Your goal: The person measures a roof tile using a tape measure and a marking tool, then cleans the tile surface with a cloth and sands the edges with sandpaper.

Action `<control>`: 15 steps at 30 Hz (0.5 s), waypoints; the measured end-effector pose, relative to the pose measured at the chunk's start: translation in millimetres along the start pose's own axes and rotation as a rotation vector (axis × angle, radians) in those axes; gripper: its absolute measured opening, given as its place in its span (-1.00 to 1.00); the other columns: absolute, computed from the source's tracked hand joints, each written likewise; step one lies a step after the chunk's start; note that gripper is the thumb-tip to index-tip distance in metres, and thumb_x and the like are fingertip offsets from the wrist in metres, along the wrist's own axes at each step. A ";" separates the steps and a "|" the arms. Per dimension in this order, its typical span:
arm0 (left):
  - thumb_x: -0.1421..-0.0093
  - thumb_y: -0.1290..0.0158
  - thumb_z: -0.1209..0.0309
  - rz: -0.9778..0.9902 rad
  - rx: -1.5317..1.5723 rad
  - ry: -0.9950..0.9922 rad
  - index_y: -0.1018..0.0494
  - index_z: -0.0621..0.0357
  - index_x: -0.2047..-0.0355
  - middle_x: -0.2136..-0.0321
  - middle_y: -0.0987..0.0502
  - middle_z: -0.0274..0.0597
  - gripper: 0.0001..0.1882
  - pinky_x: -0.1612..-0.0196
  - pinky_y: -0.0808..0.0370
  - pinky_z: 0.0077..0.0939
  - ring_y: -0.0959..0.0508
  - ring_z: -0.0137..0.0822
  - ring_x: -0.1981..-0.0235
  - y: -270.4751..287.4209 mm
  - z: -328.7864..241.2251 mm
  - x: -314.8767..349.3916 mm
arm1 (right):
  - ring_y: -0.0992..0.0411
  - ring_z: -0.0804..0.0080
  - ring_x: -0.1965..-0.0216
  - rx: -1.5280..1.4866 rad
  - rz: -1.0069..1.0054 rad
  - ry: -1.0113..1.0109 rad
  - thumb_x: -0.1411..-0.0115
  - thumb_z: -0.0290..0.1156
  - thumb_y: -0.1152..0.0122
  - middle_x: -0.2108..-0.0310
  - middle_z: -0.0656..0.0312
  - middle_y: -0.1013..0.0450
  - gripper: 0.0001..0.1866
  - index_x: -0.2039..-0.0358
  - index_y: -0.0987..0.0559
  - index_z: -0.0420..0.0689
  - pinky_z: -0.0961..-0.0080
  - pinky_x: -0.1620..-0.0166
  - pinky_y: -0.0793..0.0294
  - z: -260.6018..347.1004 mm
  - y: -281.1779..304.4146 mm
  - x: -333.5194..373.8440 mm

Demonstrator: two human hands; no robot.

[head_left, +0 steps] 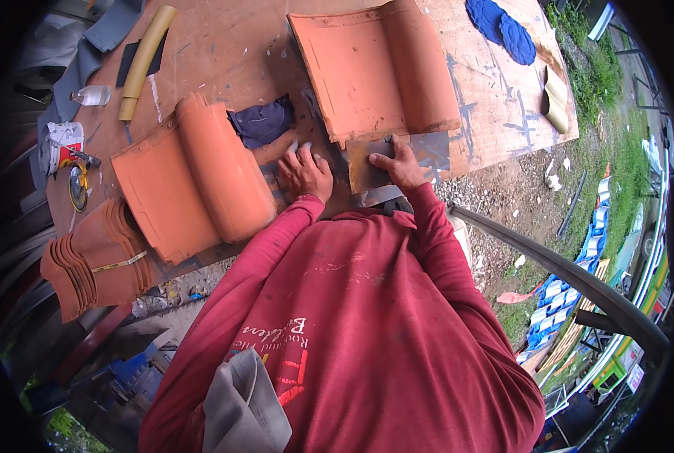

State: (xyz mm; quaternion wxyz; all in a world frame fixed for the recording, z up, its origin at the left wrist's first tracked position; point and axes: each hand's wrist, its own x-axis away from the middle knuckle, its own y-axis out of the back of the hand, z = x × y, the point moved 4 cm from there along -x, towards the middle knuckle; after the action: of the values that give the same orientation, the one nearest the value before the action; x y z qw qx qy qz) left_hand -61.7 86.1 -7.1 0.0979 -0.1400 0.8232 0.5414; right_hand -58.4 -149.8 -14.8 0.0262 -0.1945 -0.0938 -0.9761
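The left hand (307, 175) rests on the surface (224, 45), with its fingers slightly spread, between the left tile (152, 192) and the right tile (348, 72), near a dark cloth (263, 123). The right hand (403, 166) lies on the plate (361, 172), which is at the near edge of the right tile; its thumb is on the upper face, but whether the fingers pinch the plate cannot be told. Farther left are a yellow tube (147, 60) and 1 bottle (92, 95).
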 end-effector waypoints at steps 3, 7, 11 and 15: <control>-0.19 -0.07 0.31 0.052 -0.025 0.077 -0.46 0.09 -0.01 -0.11 -0.40 0.04 -0.63 -0.13 -0.35 0.07 -0.39 0.15 -0.04 -0.5 3.3 3.1 | -0.57 0.24 0.04 -0.142 -0.013 -0.094 -0.14 -0.26 -0.45 0.08 -0.01 -0.59 -0.40 -0.11 -0.49 -0.33 0.37 -0.05 -0.52 5.0 11.8 7.1; -0.19 -0.07 0.32 -0.004 0.002 0.008 -0.46 0.09 -0.01 -0.11 -0.40 0.05 -0.63 -0.13 -0.36 0.07 -0.39 0.15 -0.04 2.6 0.4 -1.0 | -0.55 0.31 0.03 0.026 0.067 -0.070 -0.15 -0.24 -0.46 0.07 0.00 -0.58 -0.37 -0.12 -0.46 -0.34 0.40 -0.09 -0.50 34.3 -12.2 3.4; -0.20 -0.06 0.33 0.055 0.009 0.068 -0.47 0.09 -0.01 -0.12 -0.40 0.06 -0.64 -0.14 -0.35 0.06 -0.39 0.16 -0.05 0.8 3.6 1.5 | -0.51 0.36 0.08 -0.087 0.007 0.064 -0.17 -0.23 -0.47 0.13 0.09 -0.55 -0.44 -0.02 -0.47 -0.36 0.41 -0.05 -0.49 19.1 4.7 -0.6; -0.20 -0.07 0.33 0.006 0.035 0.020 -0.47 0.10 -0.01 -0.13 -0.40 0.06 -0.64 -0.15 -0.34 0.06 -0.39 0.17 -0.05 5.0 2.8 -0.2 | -0.50 0.39 0.07 -0.161 0.060 0.093 -0.19 -0.28 -0.46 0.12 0.14 -0.54 -0.49 -0.03 -0.48 -0.29 0.44 -0.05 -0.48 50.0 1.3 -4.7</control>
State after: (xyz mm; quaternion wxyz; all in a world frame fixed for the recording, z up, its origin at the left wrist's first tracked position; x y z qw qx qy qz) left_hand -63.1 90.6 -3.8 0.0902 -0.1411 0.8340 0.5258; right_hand -35.2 -141.3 29.0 0.0443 -0.1532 -0.0078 -0.9872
